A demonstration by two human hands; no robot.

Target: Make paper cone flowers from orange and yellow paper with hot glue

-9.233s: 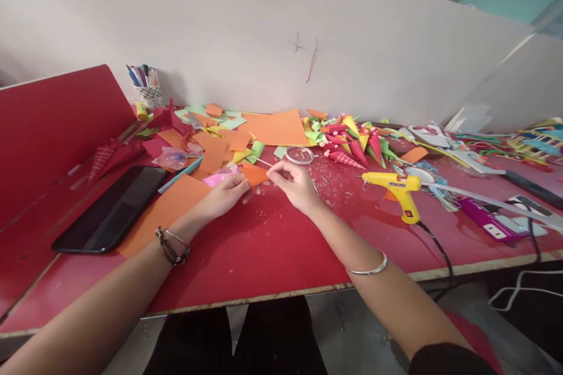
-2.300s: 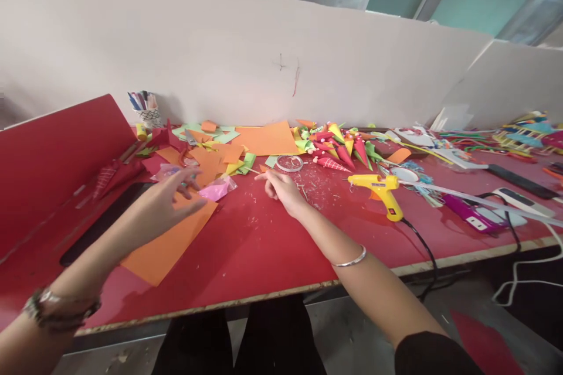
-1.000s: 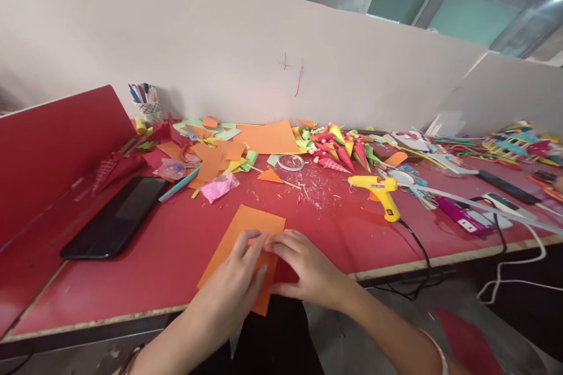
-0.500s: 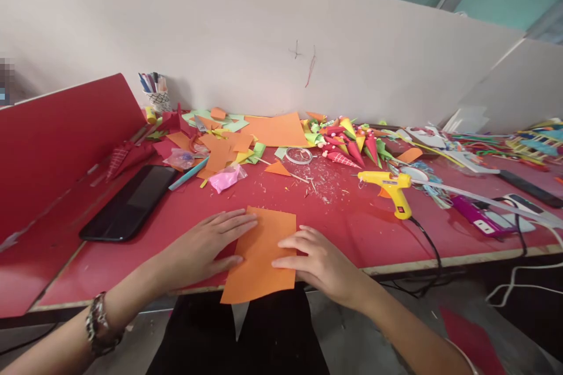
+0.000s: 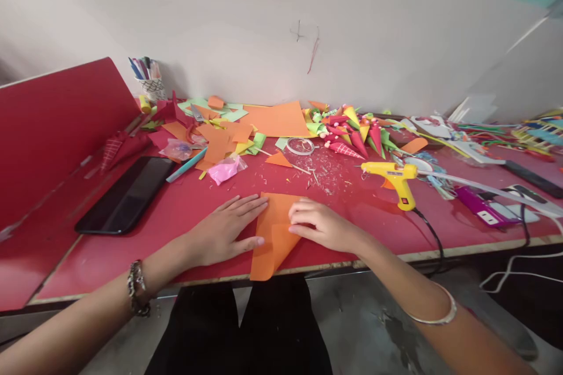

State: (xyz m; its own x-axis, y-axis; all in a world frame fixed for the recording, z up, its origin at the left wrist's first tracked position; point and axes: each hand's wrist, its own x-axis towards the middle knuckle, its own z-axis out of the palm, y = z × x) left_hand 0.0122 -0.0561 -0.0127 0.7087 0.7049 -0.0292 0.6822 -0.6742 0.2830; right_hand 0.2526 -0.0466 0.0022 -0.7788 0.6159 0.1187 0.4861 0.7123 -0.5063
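An orange sheet of paper (image 5: 266,246) lies at the front edge of the red table, its near end sticking out past the edge. The lower right corner is turned up and over the sheet in a loose, curved fold. My left hand (image 5: 235,228) rests flat on the left margin of the paper, fingers stretched out and thumb apart. With thumb and fingers pinched together, my right hand (image 5: 319,222) grips the turned-over corner at the right side of the sheet.
A yellow glue gun (image 5: 398,179) lies to the right, near a purple power socket (image 5: 484,208). A black phone (image 5: 125,196) lies at left. Behind are paper scraps (image 5: 217,143), a pink packet (image 5: 225,170), a tape ring (image 5: 300,146), small paper cones (image 5: 358,140) and a pen cup (image 5: 152,88).
My right hand has gone from lying on the flat paper to pinching its corner, which is now folded over. The paper sits slightly farther onto the table.
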